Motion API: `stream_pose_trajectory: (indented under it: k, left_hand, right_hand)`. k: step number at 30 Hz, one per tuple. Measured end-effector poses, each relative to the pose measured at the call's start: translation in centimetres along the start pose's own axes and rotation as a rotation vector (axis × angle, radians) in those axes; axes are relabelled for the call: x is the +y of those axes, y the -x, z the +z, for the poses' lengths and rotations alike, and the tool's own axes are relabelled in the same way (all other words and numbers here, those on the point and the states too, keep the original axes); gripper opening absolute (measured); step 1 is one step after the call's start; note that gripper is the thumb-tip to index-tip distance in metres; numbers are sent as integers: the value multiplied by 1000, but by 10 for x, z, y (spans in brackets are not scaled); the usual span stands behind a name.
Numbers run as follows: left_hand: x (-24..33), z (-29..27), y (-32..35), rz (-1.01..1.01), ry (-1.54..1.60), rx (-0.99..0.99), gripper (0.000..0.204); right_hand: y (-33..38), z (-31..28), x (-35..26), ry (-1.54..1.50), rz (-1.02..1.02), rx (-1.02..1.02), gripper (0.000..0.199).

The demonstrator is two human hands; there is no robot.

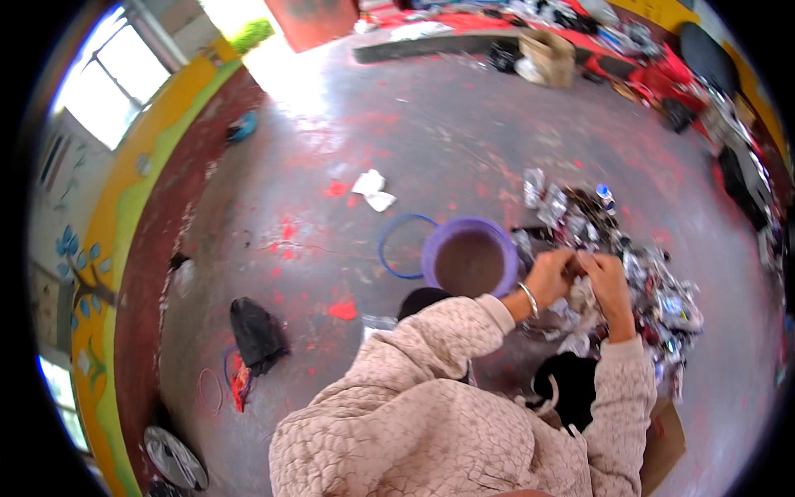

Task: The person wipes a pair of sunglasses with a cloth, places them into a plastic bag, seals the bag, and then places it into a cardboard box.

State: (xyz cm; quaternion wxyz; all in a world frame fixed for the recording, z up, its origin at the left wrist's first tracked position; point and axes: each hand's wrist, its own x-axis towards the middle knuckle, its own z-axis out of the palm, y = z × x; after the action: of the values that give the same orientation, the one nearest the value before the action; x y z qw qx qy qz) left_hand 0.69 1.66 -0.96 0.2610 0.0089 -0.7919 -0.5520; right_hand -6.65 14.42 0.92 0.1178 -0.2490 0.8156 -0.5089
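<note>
In the head view, your left hand (551, 275) and right hand (607, 282) meet over the near-left part of a heap of plastic waste (662, 286), fingers curled inward; you cannot tell from here what they grasp, though a pale crumpled piece (585, 302) shows just below them. The purple bucket's rim (470, 224) sits just beside your left wrist, leaving little room on that side; past it lies a blue ring (382, 247). Farther left, the floor (315, 215) stretches broadly to the dark red wall band (149, 306), with white scraps (374, 190) and a black bag (257, 335) on it. Ahead, a low ledge (431, 47) bounds the floor.
</note>
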Motion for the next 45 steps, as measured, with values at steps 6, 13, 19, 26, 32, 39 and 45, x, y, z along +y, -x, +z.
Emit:
stream_pose_trajectory:
  k: [6,13,19,26,32,39,45]
  left_hand:
    - [-2,-13,2,-74,3,-112,12]
    - [-18,-4,0,7,48,-166,14]
    - [-23,5,3,59,-26,-106,9]
    - [-9,-8,4,69,-194,-41,7]
    - [-10,-8,-2,61,-3,-67,17]
    - [-22,-4,-5,-217,289,-159,18]
    - [-5,-17,2,-773,918,-179,10]
  right_hand:
    - [3,12,-9,-7,-2,32,26]
    - [-10,-1,37,-1,52,31,28]
    - [-2,9,10,52,47,3,43]
    - [-4,15,19,-126,11,40,25]
    - [-4,-3,7,97,-79,64,20]
    - [0,4,-2,31,-65,108,16]
    - [5,1,3,-181,6,3,14]
